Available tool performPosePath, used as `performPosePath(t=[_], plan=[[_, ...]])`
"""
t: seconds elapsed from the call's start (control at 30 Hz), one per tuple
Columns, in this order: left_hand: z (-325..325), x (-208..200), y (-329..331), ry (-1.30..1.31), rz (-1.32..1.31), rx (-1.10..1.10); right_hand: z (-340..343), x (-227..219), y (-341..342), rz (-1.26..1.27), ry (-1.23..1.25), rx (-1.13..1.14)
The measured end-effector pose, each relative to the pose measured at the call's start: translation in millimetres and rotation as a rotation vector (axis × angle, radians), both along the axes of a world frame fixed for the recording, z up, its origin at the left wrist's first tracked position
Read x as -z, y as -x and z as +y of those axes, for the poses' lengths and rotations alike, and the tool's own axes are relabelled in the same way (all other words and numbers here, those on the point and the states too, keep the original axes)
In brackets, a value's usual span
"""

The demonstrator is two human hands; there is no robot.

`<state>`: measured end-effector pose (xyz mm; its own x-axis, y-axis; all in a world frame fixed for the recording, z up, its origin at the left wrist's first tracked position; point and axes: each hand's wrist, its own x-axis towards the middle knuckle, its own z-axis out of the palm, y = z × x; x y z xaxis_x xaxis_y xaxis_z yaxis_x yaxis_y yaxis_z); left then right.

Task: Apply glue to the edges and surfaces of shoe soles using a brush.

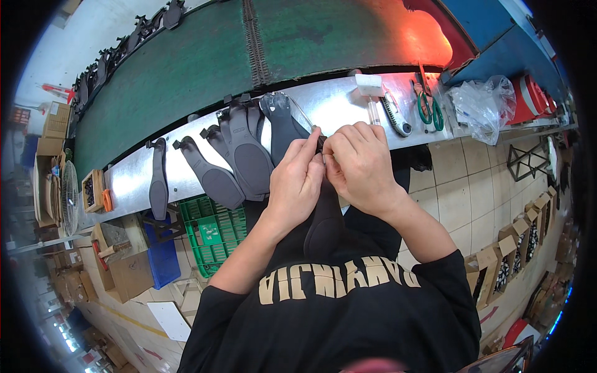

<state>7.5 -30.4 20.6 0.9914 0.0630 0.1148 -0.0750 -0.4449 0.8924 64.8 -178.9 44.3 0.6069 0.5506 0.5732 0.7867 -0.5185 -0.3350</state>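
Both my hands meet in front of my chest around the narrow end of a dark shoe sole (324,227), whose broad rounded end hangs toward my lap. My left hand (295,180) grips it from the left, thumb and forefinger closed. From the right, my right hand (360,163) pinches a small dark part at that end; the fingers hide most of it. A thin metal rod (303,112) slants down to my left fingertips; I cannot tell whether it is held. Just beyond lies another dark sole (277,118) on the metal ledge.
Several grey-black soles (250,163) overhang the shiny ledge (180,140) on the left. A white-headed brush (369,87), a box cutter (396,115) and green-handled scissors (426,105) lie right. Behind runs a green conveyor belt (168,68). A green crate (211,231) stands below.
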Motion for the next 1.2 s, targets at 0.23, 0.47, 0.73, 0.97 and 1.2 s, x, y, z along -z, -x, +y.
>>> performPosePath(t=[0.23, 0.47, 0.73, 0.97, 1.2], plan=[[5, -1, -2, 0.004, 0.017, -0.015, -13, 11, 0, 0.362, -0.245, -0.104], [2, -2, -3, 0.039, 0.032, -0.002, -14, 22, -3, 0.994, -0.638, -0.061], [0, 2, -3, 0.032, -0.077, -0.046, 8, 35, 5, 1.509, -0.971, -0.190], [0, 2, -3, -0.057, -0.115, -0.065, 16, 46, 10, 1.718, -1.145, -0.094], [-4, 5, -2, -0.180, -0.181, -0.088, 21, 50, 11, 1.753, -1.290, -0.075]])
